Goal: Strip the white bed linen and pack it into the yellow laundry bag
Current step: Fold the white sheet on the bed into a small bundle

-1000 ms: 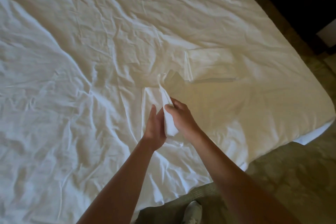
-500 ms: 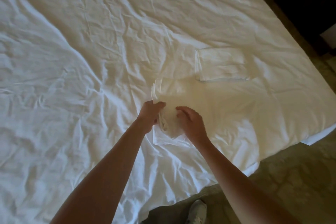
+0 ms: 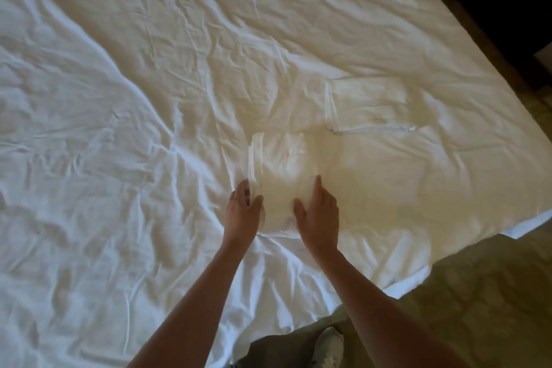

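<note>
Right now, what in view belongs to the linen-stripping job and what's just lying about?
Job:
- folded white linen, flat on the bed
- left hand, at its left edge
- right hand, flat on it
- second folded piece, further back and right
- rumpled white sheet covering the bed
Yellow laundry bag: not in view.

Lying about:
- shoe
- patterned floor

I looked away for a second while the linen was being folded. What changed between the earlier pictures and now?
The small white folded cloth, pinched upright between both hands a second ago, was laid down flat on the wrinkled white bed sheet. The left hand now touches its left edge and the right hand rests flat on it, fingers straight. The other folded white cloth stayed put.
</note>
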